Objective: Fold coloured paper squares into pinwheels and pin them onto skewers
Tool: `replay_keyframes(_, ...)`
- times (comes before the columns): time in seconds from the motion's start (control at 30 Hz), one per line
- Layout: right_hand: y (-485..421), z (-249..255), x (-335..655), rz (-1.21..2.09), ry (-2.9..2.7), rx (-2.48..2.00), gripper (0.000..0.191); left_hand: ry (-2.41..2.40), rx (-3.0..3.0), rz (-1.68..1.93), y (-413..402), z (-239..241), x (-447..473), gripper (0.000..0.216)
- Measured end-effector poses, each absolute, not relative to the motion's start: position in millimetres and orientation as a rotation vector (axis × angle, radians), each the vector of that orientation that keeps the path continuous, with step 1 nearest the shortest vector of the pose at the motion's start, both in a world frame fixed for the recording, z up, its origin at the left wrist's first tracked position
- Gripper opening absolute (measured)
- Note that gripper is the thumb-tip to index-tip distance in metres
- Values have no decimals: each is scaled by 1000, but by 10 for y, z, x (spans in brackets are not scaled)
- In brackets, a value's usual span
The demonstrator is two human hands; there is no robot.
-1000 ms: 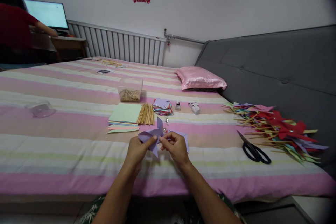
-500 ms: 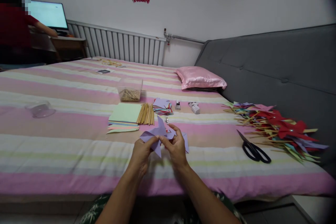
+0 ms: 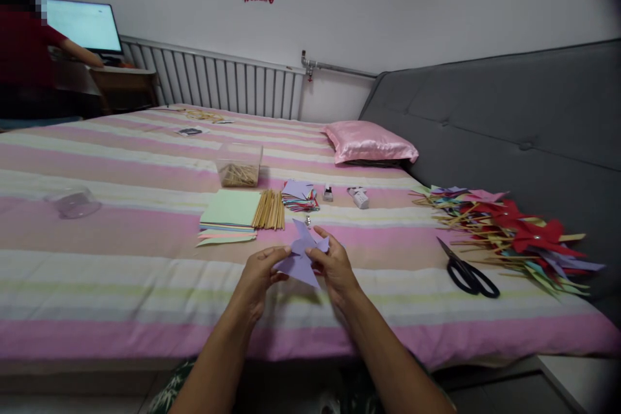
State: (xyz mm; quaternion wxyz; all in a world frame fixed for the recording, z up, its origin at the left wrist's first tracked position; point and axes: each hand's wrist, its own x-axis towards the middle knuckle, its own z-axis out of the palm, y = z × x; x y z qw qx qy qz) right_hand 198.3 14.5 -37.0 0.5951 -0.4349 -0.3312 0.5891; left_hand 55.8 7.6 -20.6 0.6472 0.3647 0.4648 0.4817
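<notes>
A purple paper pinwheel [image 3: 299, 264] is held over the near part of the bed, its blades partly folded in. My left hand [image 3: 258, 279] pinches its left side between thumb and fingers. On the other side, my right hand [image 3: 336, 270] is closed on the paper near its centre, the thumb over a folded corner. Just beyond the hands lie a small shiny metal piece [image 3: 307, 220], a stack of cut coloured paper [image 3: 298, 194], a row of wooden sticks [image 3: 269, 210] and a pile of coloured sheets [image 3: 229, 209].
Black-handled scissors [image 3: 468, 275] lie to the right, near a heap of finished pinwheels [image 3: 514, 226]. A clear box [image 3: 239, 166] of thin sticks stands farther back, and a clear lid [image 3: 72, 202] lies left. A pink pillow [image 3: 371, 141] rests by the headboard. A person [image 3: 24, 52] sits at a monitor.
The pinwheel has turned in my hands, and a broad blade now points down toward me. My left hand has shifted its pinch outward. My right thumb now presses on a different fold.
</notes>
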Motion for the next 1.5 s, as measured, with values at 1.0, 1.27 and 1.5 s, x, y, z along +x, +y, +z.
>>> replay_keyframes(1.0,151,-397,2026,1286,-1177,-929,85,1160,932,1126,89,-232,591,19)
replay_keyframes(1.27,56,-358,2028,742,-1382,-1015,22,1235,777,1328,177,-295,428,19)
replay_keyframes(1.5,-12,-415,1900,997,-1651,-977,27,1211,721,1308,162,-251,398,21)
